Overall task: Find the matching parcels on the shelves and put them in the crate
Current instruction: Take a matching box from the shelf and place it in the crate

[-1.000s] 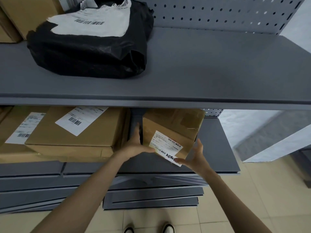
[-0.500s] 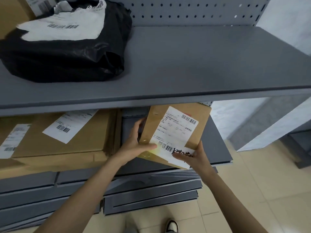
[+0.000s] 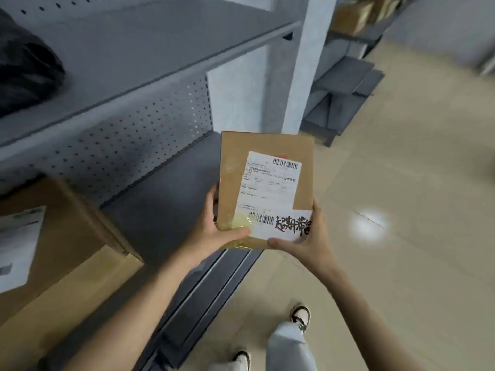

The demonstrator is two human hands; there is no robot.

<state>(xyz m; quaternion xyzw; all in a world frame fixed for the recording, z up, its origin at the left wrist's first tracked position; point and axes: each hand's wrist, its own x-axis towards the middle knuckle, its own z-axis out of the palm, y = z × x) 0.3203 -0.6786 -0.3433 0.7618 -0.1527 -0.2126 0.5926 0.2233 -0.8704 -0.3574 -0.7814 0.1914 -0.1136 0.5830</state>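
A small brown cardboard parcel (image 3: 233, 167) with a white shipping label and black handwriting is held upright in front of me, clear of the shelf. My left hand (image 3: 214, 228) grips its lower left edge, thumb across the front. My right hand (image 3: 308, 242) grips its lower right corner, thumb under the label. The label faces me. No crate is in view.
A grey metal shelf unit (image 3: 150, 65) stands at left, with a black bagged parcel (image 3: 24, 73) on the upper shelf and a large labelled cardboard box (image 3: 61, 258) on the lower one. More shelves with boxes (image 3: 353, 17) stand at the far right. Beige tiled floor (image 3: 401, 210) lies to the right.
The parcel has come fully out of the lower shelf and is held upright between both hands. The view has swung right, away from the shelf toward the floor.
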